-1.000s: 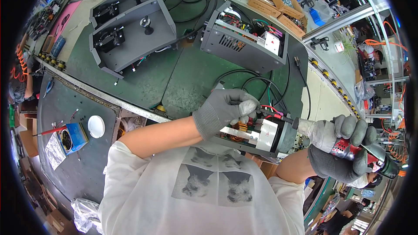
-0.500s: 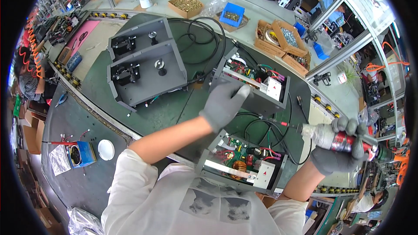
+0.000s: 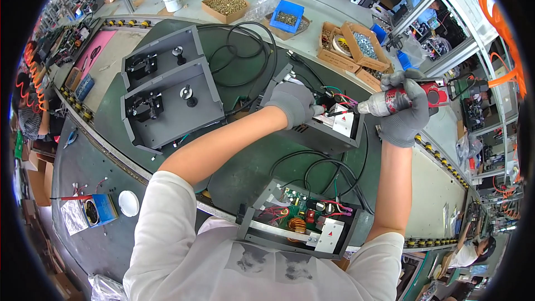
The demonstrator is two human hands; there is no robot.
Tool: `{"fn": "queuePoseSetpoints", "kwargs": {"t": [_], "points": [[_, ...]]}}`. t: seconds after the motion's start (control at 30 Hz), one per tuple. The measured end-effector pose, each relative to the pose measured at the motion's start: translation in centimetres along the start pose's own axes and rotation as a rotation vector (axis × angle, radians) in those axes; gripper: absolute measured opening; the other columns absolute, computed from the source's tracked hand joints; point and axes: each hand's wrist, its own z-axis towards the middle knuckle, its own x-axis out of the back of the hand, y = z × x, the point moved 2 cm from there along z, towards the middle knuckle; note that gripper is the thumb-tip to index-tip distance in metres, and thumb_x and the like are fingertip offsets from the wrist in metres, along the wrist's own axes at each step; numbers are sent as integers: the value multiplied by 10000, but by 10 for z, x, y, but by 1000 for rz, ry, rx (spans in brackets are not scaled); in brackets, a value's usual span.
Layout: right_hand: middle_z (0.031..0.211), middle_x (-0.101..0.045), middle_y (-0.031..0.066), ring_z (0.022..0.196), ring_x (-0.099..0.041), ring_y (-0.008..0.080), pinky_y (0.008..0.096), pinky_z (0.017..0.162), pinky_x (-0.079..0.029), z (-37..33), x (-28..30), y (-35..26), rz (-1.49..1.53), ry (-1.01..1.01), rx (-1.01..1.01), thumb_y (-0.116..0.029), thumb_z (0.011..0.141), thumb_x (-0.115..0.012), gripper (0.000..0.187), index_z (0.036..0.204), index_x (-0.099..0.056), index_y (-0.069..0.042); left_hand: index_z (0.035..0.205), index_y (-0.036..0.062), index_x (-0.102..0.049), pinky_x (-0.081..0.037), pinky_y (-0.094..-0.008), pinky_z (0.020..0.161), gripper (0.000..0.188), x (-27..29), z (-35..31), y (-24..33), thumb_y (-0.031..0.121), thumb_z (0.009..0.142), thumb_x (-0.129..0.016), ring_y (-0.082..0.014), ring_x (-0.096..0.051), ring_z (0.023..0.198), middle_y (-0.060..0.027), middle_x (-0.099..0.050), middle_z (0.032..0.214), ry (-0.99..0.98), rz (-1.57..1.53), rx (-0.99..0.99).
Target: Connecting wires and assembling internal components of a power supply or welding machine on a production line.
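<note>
My right hand (image 3: pixel 405 114), in a grey glove, grips a red and grey power screwdriver (image 3: pixel 384 103). Its bit points left into the far dark metal case (image 3: pixel 326 138), which has wiring and a white plate (image 3: pixel 343 125) inside. Beside the bit's tip, my gloved left hand (image 3: pixel 292 104) rests over that case with fingers curled; whatever they pinch is hidden. Close to my body sits a second open case (image 3: pixel 243 233) with a green circuit board (image 3: pixel 300 205) and a copper coil (image 3: pixel 297 226). Two dark panels (image 3: pixel 209 89) with black fittings lie at the left.
Black cables (image 3: pixel 274 56) loop behind and between the cases. Cartons of screws (image 3: pixel 225 6) and a blue bin (image 3: pixel 287 15) stand at the back. Roller track (image 3: pixel 440 161) borders the green work surface. An orange hose (image 3: pixel 504 81) reaches the screwdriver. Other people work farther off.
My right hand has brought the screwdriver up and left, so its bit now reaches into the far case. My left hand has shifted slightly up and right, its fingers now beside the bit.
</note>
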Motion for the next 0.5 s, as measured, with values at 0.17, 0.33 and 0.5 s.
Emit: {"fn": "queuePoseSetpoints", "kwargs": {"t": [0.17,0.33,0.5], "points": [[784,-625,150,714,-624,274,413,706,-520,1,-4,4,-29,-45,-10,-167,795,-571,265,971,-586,30,872,149,-781,-539,-393,777,478,4,-1,0,565,916,-549,-264,-701,843,-99,-721,859,-50,-21,32],[773,-616,149,701,-612,270,408,698,-519,-2,-8,9,-37,-64,-12,-167,793,-567,263,963,-583,33,842,123,-777,-541,-393,761,489,3,-1,-3,557,913,-561,-269,-705,828,-109,-719,843,-27,-31,26],[762,-640,162,668,-650,246,368,629,-552,4,-17,10,-43,-97,-54,-94,779,-567,204,936,-588,35,858,123,-777,-541,-382,780,493,6,-3,1,564,910,-562,-269,-704,856,-110,-722,860,-78,-45,41]]}}
